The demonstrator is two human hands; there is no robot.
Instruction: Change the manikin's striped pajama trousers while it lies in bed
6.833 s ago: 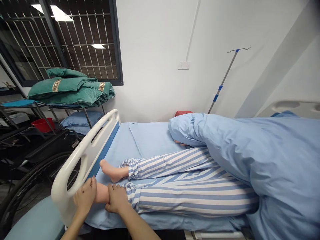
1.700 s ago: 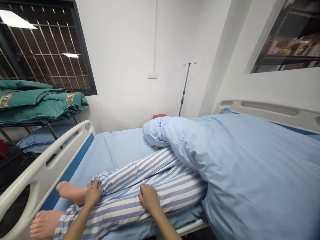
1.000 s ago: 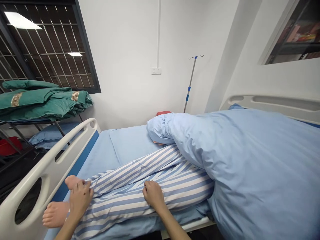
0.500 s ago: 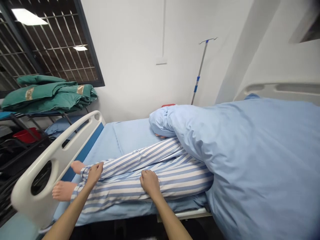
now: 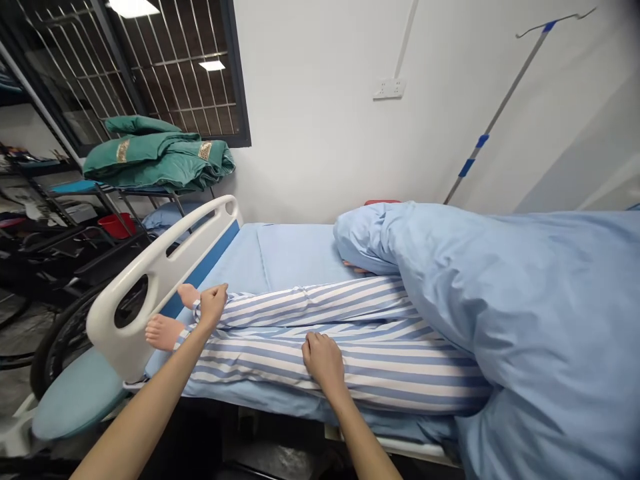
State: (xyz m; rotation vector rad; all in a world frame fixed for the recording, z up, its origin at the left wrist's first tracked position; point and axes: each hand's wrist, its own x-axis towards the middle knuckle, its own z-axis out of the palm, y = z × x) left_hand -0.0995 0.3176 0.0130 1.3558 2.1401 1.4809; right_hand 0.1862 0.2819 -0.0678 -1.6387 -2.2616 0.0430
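Observation:
Two legs in blue-and-white striped pajama trousers (image 5: pixel 410 363) lie along the bed, with bare, doll-like feet (image 5: pixel 165 331) by the footboard. My left hand (image 5: pixel 213 305) is closed at the lower end of the far trouser leg, near its ankle. Around the knee of the near leg, my right hand (image 5: pixel 324 360) rests with curled fingers closed against the striped cloth. Its fingertips are partly hidden. A light blue quilt (image 5: pixel 540 313), bunched up, covers the thighs and everything to the right.
The white footboard (image 5: pixel 117 293) stands left of the feet, with a wheelchair wheel (image 5: pixel 47 353) beyond it. Folded green quilts (image 5: pixel 155 157) lie under the barred window. An IV pole (image 5: pixel 500 107) rises behind the bed. Light blue sheet (image 5: pixel 300 250) shows along the far side.
The camera has turned left, so the scene sits farther right and the wheelchair shows more. Both hands keep about the same places on the trouser legs.

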